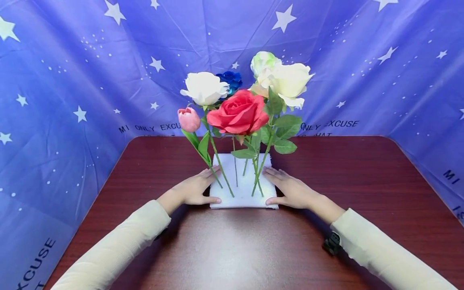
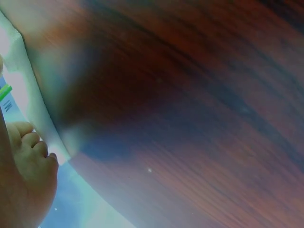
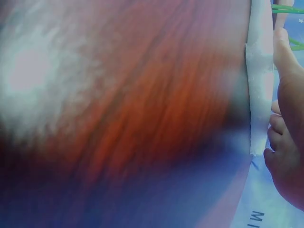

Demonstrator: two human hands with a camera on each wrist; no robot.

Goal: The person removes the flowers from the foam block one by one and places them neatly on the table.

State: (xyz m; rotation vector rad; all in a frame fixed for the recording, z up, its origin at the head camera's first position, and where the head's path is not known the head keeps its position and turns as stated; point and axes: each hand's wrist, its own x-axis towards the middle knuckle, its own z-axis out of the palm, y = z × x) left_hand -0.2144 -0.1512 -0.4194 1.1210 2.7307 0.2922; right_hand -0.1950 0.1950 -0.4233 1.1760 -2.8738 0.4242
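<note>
Two bare hands are resting against a white block (image 1: 243, 202) near the middle of a glossy reddish-brown counter (image 1: 232, 249), and we are looking down from the person's own viewpoint. The left hand (image 1: 197, 190) is touching the block's left edge and the right hand (image 1: 293, 191) is touching its right edge; on both, the fingers are lying straight and relaxed, pointing away from us, with the thumbs reaching over near the front corners.

Several flowers are standing with their stems (image 1: 226, 177) in the block, leaning at different angles. At far left we are seeing a pink tulip (image 1: 189, 119), its stem crossing in front of the left fingertips. Above it a white rose (image 1: 205, 88) is showing, with a blue rose (image 1: 232, 79) partly hiding behind. A large red rose (image 1: 238, 112) is filling the centre, and to the right a cream rose (image 1: 291, 82) is overlapping a pale green-and-white flower (image 1: 264, 63). Green leaves (image 1: 287, 127) are spreading underneath.

Pale sleeves (image 1: 119, 241) are covering the forearms, and a black device (image 1: 331, 243) is sitting at the right wrist. Behind everything, a blue backdrop (image 1: 137, 52) with white stars is hanging. In the wrist views we are seeing mostly blurred counter, with the block's edge and part of each hand showing at the border
</note>
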